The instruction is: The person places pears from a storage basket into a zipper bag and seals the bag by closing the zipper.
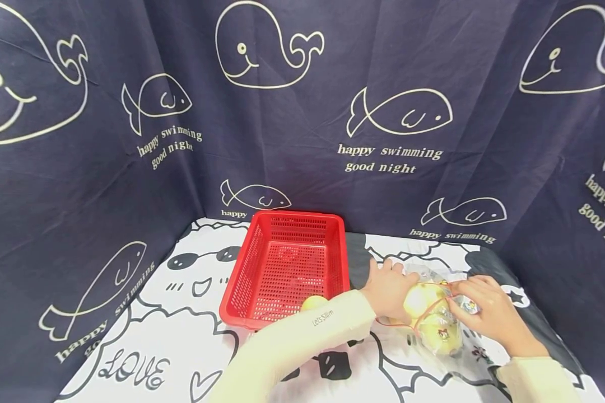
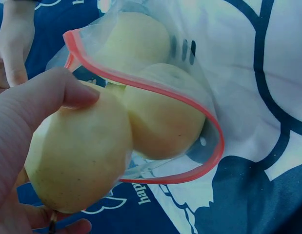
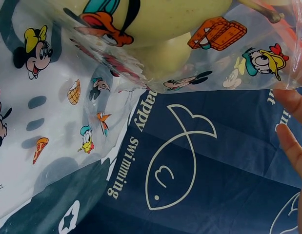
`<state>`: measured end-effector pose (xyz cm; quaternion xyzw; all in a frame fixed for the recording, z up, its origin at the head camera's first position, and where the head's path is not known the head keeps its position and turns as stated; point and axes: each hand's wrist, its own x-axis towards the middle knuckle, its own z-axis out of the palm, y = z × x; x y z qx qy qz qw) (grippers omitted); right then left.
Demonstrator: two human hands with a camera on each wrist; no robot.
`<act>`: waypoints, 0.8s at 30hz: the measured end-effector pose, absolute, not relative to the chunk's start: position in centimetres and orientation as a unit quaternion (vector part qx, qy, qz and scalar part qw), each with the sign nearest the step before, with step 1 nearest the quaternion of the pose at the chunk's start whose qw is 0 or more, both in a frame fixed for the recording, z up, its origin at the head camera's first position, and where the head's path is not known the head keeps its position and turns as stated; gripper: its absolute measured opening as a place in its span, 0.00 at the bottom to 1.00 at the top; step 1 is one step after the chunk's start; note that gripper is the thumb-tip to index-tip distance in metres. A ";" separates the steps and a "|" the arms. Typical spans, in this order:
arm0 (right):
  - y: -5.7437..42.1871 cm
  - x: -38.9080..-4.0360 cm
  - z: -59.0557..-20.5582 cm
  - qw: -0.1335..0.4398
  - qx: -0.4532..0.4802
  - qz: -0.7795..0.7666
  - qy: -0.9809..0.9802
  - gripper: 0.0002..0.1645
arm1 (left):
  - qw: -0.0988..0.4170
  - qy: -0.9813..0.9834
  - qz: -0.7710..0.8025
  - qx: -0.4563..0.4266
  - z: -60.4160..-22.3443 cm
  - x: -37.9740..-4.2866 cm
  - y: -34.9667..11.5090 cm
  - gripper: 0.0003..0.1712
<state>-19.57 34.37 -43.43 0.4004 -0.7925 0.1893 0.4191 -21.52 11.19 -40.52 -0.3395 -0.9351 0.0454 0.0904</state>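
In the left wrist view my left hand (image 2: 33, 112) grips a pale yellow pear (image 2: 80, 151), thumb on top and fingertips underneath. That pear is at the mouth of a clear zip bag (image 2: 175, 178) with a red rim. Two more pears (image 2: 163, 117) lie inside the bag. From the head view, my left hand (image 1: 390, 288) is at the bag's left side and hides most of its pear. My right hand (image 1: 489, 310) pinches the bag's red edge on the other side. Cartoon prints cover the bag (image 3: 175, 85) in the right wrist view, with right fingertips (image 3: 290, 105) at its edge.
A red plastic basket (image 1: 230, 291) stands left of the bag, with a yellow fruit (image 1: 313, 303) partly visible inside, behind my left sleeve. A patterned white and dark cloth (image 1: 191, 336) covers the table. Dark blue curtains (image 1: 302, 145) enclose the back and sides.
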 end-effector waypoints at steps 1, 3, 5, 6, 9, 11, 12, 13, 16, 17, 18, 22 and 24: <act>34.3 -19.5 -43.4 0.420 0.400 0.190 -0.792 0.26 | 0.093 -0.935 0.043 -0.339 -40.6 -21.5 11.2 0.47; 34.3 -19.5 -43.4 0.421 0.399 0.192 -0.791 0.26 | 0.102 -0.934 0.041 -0.340 -40.8 -21.5 11.3 0.46; 34.3 -19.5 -43.3 0.423 0.400 0.193 -0.790 0.27 | 0.113 -0.932 0.036 -0.342 -41.1 -21.5 11.4 0.45; 34.3 -19.5 -43.3 0.423 0.400 0.193 -0.790 0.27 | 0.117 -0.932 0.034 -0.343 -41.2 -21.5 11.5 0.44; 34.3 -19.5 -43.3 0.423 0.401 0.193 -0.789 0.27 | 0.137 -0.928 0.028 -0.345 -41.5 -21.6 11.6 0.41; 34.3 -19.5 -43.3 0.423 0.401 0.193 -0.789 0.27 | 0.151 -0.925 0.026 -0.347 -41.8 -21.6 11.6 0.40; 34.3 -19.4 -43.3 0.423 0.401 0.193 -0.790 0.27 | 0.155 -0.924 0.023 -0.349 -41.9 -21.7 11.6 0.40; 34.3 -19.4 -43.3 0.423 0.401 0.193 -0.789 0.27 | 0.161 -0.923 0.022 -0.350 -41.9 -21.7 11.7 0.40; 34.3 -19.4 -43.3 0.426 0.399 0.191 -0.789 0.26 | 0.175 -0.919 0.022 -0.353 -42.1 -21.7 11.7 0.40; 34.3 -19.4 -43.3 0.426 0.398 0.191 -0.789 0.26 | 0.176 -0.919 0.023 -0.353 -42.1 -21.7 11.8 0.40; 34.4 -19.5 -43.3 0.427 0.398 0.192 -0.789 0.27 | 0.178 -0.918 0.023 -0.353 -42.2 -21.6 11.8 0.40; 34.4 -19.5 -43.4 0.426 0.399 0.194 -0.789 0.27 | 0.177 -0.917 0.023 -0.357 -42.4 -21.7 11.8 0.43; 34.4 -19.5 -43.5 0.424 0.400 0.197 -0.788 0.27 | 0.172 -0.917 0.023 -0.360 -42.5 -21.7 11.7 0.44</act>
